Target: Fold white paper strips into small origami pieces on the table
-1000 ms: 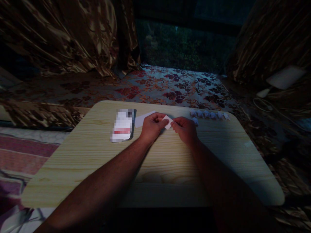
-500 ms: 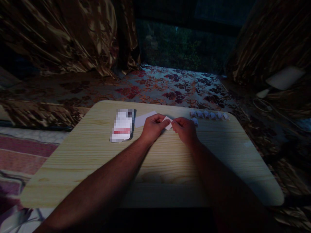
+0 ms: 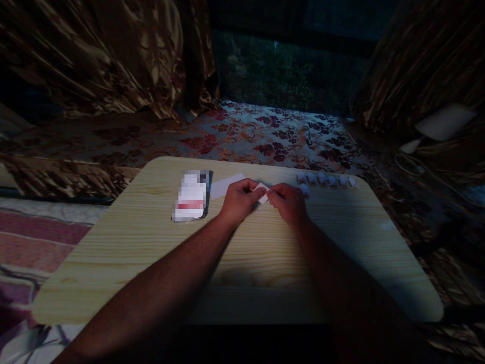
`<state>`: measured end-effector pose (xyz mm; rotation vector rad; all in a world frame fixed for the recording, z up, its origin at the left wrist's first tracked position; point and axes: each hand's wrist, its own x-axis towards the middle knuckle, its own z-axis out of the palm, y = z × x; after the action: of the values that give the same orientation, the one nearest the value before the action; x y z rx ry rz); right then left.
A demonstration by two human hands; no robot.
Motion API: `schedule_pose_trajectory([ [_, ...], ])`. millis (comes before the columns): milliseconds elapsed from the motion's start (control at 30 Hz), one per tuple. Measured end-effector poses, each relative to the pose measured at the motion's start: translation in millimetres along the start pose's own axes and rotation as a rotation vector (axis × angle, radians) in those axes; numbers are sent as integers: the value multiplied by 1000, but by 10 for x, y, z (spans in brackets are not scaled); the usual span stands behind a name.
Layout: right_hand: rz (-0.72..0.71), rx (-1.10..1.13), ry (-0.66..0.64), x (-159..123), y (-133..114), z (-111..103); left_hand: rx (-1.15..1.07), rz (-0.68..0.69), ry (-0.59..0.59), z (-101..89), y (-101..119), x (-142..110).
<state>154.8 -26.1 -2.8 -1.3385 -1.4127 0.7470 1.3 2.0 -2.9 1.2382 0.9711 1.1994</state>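
Observation:
A small piece of white paper (image 3: 262, 194) is held between my two hands above the middle of the table. My left hand (image 3: 239, 199) pinches its left side, thumb on top. The fingertips of my right hand (image 3: 288, 201) close on its right corner. Behind my left hand lies a flat pale sheet of paper (image 3: 223, 187), partly covered by that hand. Several small folded white paper pieces (image 3: 322, 178) stand in a row beyond my right hand, and one more folded piece (image 3: 303, 190) sits just beside its knuckles.
A phone-like object (image 3: 191, 194), blurred by pixels, lies left of the sheet on the light wooden table (image 3: 125, 253). Past the far edge is a ledge with flowered cloth (image 3: 273, 134). A white lamp (image 3: 445, 122) with its cord stands at the right.
Both hands stay in nearly the same place on the white paper. Only a very slight shift of the fingers shows.

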Motion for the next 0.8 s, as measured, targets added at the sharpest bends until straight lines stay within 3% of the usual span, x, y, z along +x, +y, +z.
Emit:
schedule_pose_trajectory([
  [800, -52, -19, 11, -5, 23, 25, 7, -28, 8, 14, 64, -27],
])
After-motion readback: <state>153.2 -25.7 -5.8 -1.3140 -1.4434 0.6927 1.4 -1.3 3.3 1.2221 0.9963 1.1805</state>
